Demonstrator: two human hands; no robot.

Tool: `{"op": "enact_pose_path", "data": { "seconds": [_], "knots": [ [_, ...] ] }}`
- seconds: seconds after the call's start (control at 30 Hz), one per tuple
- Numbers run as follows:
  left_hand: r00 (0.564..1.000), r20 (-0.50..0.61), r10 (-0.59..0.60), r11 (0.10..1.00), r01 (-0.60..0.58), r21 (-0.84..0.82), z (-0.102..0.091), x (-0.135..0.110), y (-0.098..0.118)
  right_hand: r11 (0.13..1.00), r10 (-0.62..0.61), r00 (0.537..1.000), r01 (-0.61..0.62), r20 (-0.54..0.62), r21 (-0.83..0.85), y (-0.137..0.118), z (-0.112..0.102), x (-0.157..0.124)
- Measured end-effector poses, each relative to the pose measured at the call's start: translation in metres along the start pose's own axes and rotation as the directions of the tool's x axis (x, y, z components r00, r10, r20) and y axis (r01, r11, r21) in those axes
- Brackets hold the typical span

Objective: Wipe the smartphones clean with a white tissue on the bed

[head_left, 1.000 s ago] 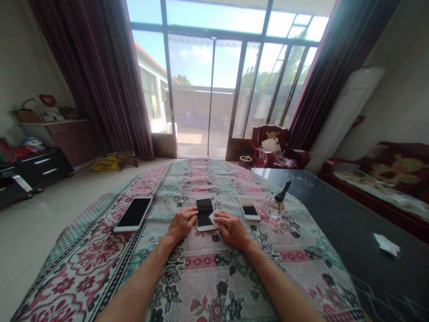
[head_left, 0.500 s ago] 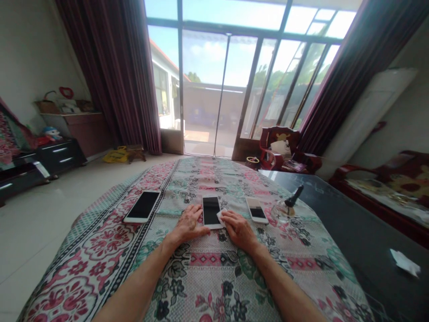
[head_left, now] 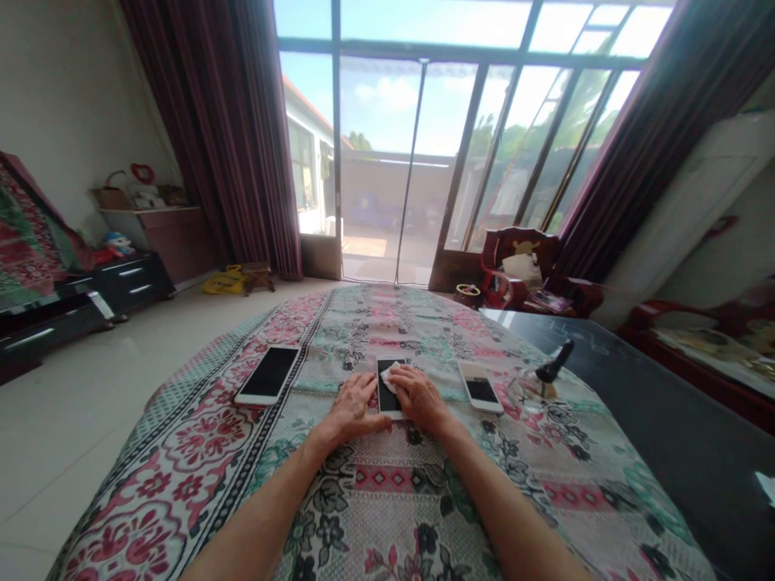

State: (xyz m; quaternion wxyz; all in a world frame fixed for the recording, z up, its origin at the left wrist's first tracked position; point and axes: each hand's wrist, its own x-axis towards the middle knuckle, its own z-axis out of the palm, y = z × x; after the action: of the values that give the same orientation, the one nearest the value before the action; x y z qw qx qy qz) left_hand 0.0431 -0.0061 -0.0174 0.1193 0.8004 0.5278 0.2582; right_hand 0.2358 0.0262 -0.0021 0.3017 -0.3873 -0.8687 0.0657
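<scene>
A white smartphone [head_left: 385, 400] with a dark screen lies face up on the patterned tablecloth [head_left: 387, 516]. My left hand [head_left: 352, 408] rests at its left side, fingers along the edge and thumb by the lower corner, bracing it. Pinched under the fingers of my right hand [head_left: 422, 400] is a white tissue [head_left: 391, 376], pressed on the upper part of the screen. That hand covers the phone's right side. A larger white smartphone [head_left: 268, 376] lies to the left, and a smaller white smartphone [head_left: 480, 387] to the right, both face up.
A clear glass bottle with a black top [head_left: 548, 373] stands beyond the right phone. A dark glossy table [head_left: 659, 436] adjoins on the right. Ahead are a carved wooden chair [head_left: 521, 270], dark curtains [head_left: 224, 137] and glass doors. A black cabinet [head_left: 136, 278] stands left.
My right hand has slid the tissue from the phone's right edge up and left onto its screen. The left hand stays by the phone; the view has shifted slightly.
</scene>
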Motion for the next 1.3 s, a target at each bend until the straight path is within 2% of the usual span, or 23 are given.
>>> {"op": "enact_pose_path", "data": {
  "seconds": [0.1,0.17,0.43,0.63,0.8,0.93,1.13,1.3],
  "knots": [
    [1.0,0.009,0.012,1.0,-0.012,0.005,-0.002,0.001,0.002,0.992,0.12,0.991,-0.122,-0.065,-0.016,0.012,0.005,0.003],
    [1.0,0.005,0.028,1.0,-0.028,0.004,-0.003,0.001,0.002,0.988,0.146,0.986,-0.15,-0.081,-0.039,0.012,0.004,0.001],
    [0.998,-0.024,0.055,0.998,-0.055,0.011,0.0,0.002,0.0,0.997,0.067,0.997,-0.069,-0.045,-0.029,-0.011,0.009,-0.005],
    [0.998,-0.011,0.059,0.997,-0.059,0.041,-0.002,0.001,0.003,0.987,0.152,0.984,-0.156,-0.093,-0.04,0.003,0.014,0.002],
    [0.999,-0.007,0.053,0.997,-0.053,0.048,-0.003,0.002,0.002,0.97,0.224,0.971,-0.23,-0.082,-0.077,0.01,0.013,0.012],
    [0.998,-0.007,0.057,0.997,-0.056,0.055,-0.001,0.002,0.0,0.97,0.222,0.972,-0.228,-0.073,-0.084,0.007,0.013,0.014],
    [0.998,0.007,0.055,0.996,-0.055,0.071,-0.001,0.002,0.0,0.983,0.171,0.985,-0.173,-0.034,-0.068,-0.008,0.014,0.003],
    [0.998,0.01,0.057,0.996,-0.058,0.071,-0.002,0.002,0.001,0.978,0.196,0.981,-0.196,-0.001,-0.067,-0.013,0.014,0.005]
  ]
}}
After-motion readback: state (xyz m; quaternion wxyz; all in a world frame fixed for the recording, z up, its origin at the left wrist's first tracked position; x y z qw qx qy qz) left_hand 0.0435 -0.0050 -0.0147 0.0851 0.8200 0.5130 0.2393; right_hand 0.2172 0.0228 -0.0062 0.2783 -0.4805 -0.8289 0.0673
